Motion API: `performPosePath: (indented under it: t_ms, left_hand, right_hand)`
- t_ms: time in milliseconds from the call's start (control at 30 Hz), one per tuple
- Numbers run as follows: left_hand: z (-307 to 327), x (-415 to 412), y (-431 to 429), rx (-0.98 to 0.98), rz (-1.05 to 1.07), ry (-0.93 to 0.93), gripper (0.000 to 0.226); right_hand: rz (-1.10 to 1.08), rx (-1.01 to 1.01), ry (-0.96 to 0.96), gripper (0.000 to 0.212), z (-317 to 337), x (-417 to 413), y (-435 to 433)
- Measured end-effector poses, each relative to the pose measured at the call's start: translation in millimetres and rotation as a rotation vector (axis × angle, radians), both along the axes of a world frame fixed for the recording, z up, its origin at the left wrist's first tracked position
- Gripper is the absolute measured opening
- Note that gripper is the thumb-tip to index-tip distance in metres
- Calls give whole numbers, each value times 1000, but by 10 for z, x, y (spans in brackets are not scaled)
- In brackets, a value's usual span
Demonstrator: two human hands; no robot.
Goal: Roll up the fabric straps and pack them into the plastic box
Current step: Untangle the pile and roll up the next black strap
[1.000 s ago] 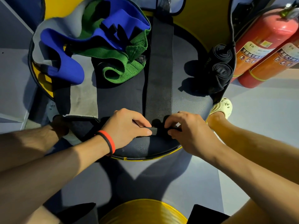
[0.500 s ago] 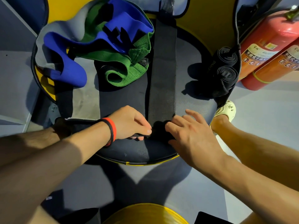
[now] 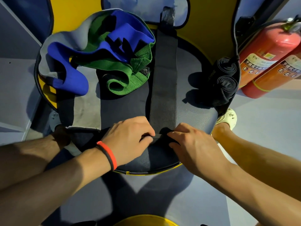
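A long black strap (image 3: 164, 82) lies stretched away from me across a round dark stool (image 3: 193, 115). Its near end is curled into a small roll. My left hand (image 3: 128, 137) and my right hand (image 3: 190, 142) both pinch that roll from either side with curled fingers. Two finished black rolls (image 3: 225, 79) stand at the stool's right edge. A loose pile of blue strap (image 3: 68, 75) and green strap (image 3: 123, 79) sits at the back left. No plastic box is in view.
A grey and black strap (image 3: 86, 110) lies flat on the stool's left side. Two red fire extinguishers (image 3: 267, 54) lean at the right. My foot in a pale clog (image 3: 228, 118) is beside the stool. A yellow round seat (image 3: 145, 221) sits at the bottom edge.
My right hand's fingers, spread flat half a second ago, have curled back onto the strap's rolled end. The roll has grown slightly; the left hand stays on it.
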State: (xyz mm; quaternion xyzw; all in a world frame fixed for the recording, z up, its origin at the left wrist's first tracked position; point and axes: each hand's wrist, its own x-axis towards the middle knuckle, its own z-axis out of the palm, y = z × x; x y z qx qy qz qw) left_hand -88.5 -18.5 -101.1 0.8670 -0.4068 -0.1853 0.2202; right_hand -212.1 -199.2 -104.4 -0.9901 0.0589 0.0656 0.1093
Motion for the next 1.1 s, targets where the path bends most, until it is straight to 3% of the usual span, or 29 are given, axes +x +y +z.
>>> performPosePath:
  t_ms: [100, 367, 533, 700, 867, 1000, 1100]
  left_hand:
    - [-19, -19, 8, 53, -17, 5, 28]
    - [-40, 103, -76, 19, 262, 289, 13]
    - [-55, 197, -153, 7, 377, 383, 6]
    - [-84, 254, -216, -88, 465, 637, 10]
    - [-72, 263, -272, -115, 531, 697, 13]
    - [-88, 263, -283, -132, 561, 663, 15]
    - [-119, 254, -281, -135, 532, 529, 17]
  right_hand:
    - [-32, 36, 1, 23, -35, 7, -4]
    - [-228, 368, -91, 16, -71, 71, -186]
    - [-300, 433, -112, 12, -131, 145, -253]
    - [-280, 450, -202, 8, -176, 197, -242]
    - [-87, 314, -251, 8, -154, 161, -210]
    - [-12, 229, -109, 37, -135, 128, -216]
    - [-5, 211, -105, 34, -125, 179, -234]
